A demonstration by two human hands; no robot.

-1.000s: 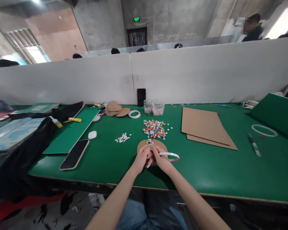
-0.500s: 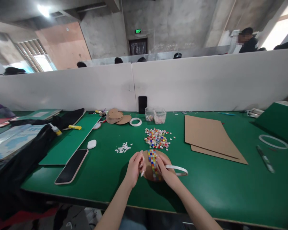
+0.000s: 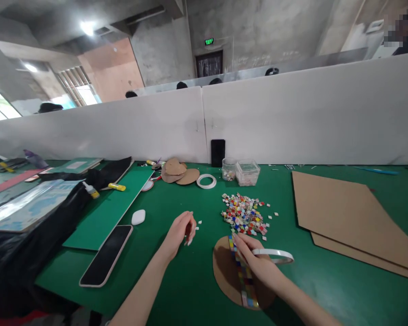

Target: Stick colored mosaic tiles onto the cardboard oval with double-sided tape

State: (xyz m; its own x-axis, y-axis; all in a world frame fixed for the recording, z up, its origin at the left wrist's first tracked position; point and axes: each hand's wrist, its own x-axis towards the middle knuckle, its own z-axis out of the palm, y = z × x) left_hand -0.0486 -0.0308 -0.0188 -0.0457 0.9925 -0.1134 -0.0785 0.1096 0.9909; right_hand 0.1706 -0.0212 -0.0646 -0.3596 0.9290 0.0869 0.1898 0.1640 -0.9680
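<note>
A round cardboard disc (image 3: 224, 267) lies near the table's front, with a band of coloured mosaic tiles (image 3: 247, 285) running down it. Over the disc's right part is my right hand (image 3: 255, 258), its fingertips pressed together at the band's top end; what they pinch, if anything, is too small to tell. A white ring (image 3: 279, 254) sticks out at this hand's right side. My left hand (image 3: 183, 228) is left of the disc with curled fingers, above white chips (image 3: 197, 226) it mostly covers; whether it holds something is hidden. Behind the disc lies a pile of coloured tiles (image 3: 245, 215).
Large cardboard sheets (image 3: 347, 213) lie at right. Behind the pile stand clear containers (image 3: 247, 173) and a dark phone (image 3: 218, 152). White rings (image 3: 206, 181) and cardboard discs (image 3: 187, 176) are at the back. Another phone (image 3: 107, 256), a white case (image 3: 138, 217) and a green board (image 3: 98, 217) lie left.
The view has shifted. My left hand has moved away from the disc to the left, over the white chips. My right hand has moved to the tile band's top end.
</note>
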